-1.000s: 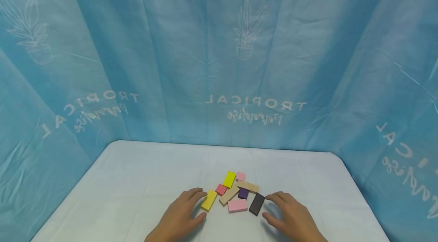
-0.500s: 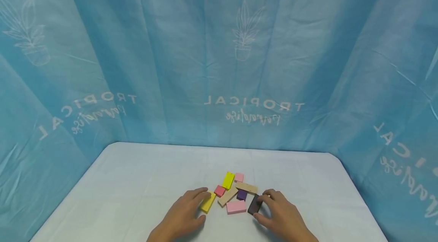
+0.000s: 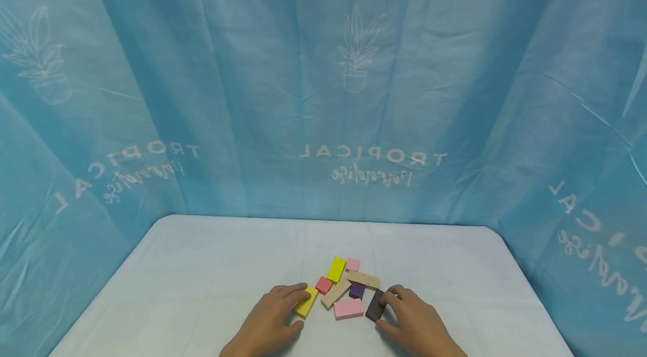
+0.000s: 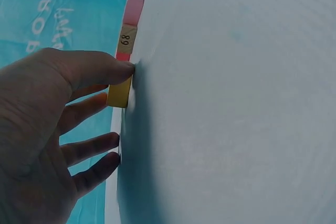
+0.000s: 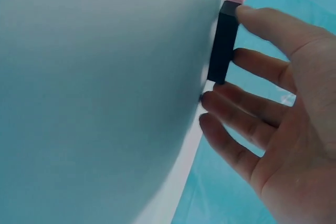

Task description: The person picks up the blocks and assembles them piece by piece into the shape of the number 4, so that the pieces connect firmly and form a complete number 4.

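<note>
Touches yellow block (image 3: 305,309) w/ L hand (image 3: 270,315): fingers spread & slightly bent, index tip on top, thumb by near end, contact unclear. Touches black block (image 3: 374,307) w/ R hand (image 3: 417,320): thumb & index tip against it, other fingers spread; pinch or mere contact, can't tell. Both blocks flat on white table (image 3: 212,267), yellow at L edge of cluster, black at R edge. In between: pink block (image 3: 349,309) nearest person, purple block (image 3: 356,289) behind it, two wooden blocks (image 3: 336,293) meeting at an angle, red block (image 3: 324,284) just beside yellow one. At back: bright yellow block (image 3: 336,269) next to small pink block (image 3: 352,265).

On blue curtain (image 3: 429,93), in white outline: pot (image 3: 355,82) w/ leafy plant in it, approx. ctr; same again far L. Below, reads "TROPICAL" (image 3: 372,154) in caps, "Paradise" (image 3: 371,176) in script under it, both mirrored; repeats on L side, partly cut off on R side. In L wrist view, sideways on wooden block end: black two-digit no. (image 4: 125,39), 89 or 68, can't tell which.
</note>
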### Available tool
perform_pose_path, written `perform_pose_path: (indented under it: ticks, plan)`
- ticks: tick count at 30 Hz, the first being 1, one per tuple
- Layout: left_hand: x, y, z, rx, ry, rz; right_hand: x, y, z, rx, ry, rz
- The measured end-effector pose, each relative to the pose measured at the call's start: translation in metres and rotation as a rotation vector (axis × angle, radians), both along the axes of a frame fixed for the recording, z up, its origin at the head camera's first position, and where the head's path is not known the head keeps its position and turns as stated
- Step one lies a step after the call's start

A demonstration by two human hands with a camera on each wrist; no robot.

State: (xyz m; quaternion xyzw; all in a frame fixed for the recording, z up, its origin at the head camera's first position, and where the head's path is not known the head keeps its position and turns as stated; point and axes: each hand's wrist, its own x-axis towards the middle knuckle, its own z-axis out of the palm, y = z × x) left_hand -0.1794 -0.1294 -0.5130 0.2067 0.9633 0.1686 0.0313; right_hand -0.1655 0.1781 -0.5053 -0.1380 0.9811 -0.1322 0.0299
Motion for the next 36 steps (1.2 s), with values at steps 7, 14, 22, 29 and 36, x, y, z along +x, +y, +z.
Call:
perform_pose_path:
  ticks: [7,14,22,29,36]
  plan:
    - [-0.001,-0.0022,-0.0057,0.052,0.023,-0.016,-0.0005,-0.0038,0.0023,0.059,0.009,-0.006]
    - [-0.0003,-0.001,-0.0064,0.078,0.01,-0.01,0.001,0.0041,0.0005,0.008,0.026,-0.013]
    - [-0.0018,-0.002,-0.0041,0.084,-0.021,0.025,0.0022,0.0048,-0.0015,-0.007,0.063,0.009]
    - [-0.004,-0.0008,-0.0049,0.055,-0.006,0.034,0.0009,0.0011,-0.0022,0.008,0.066,-0.006]
    - [-0.0055,0.0013,-0.0057,0.047,-0.023,0.062,-0.0004,-0.0024,-0.001,0.007,0.04,-0.027]
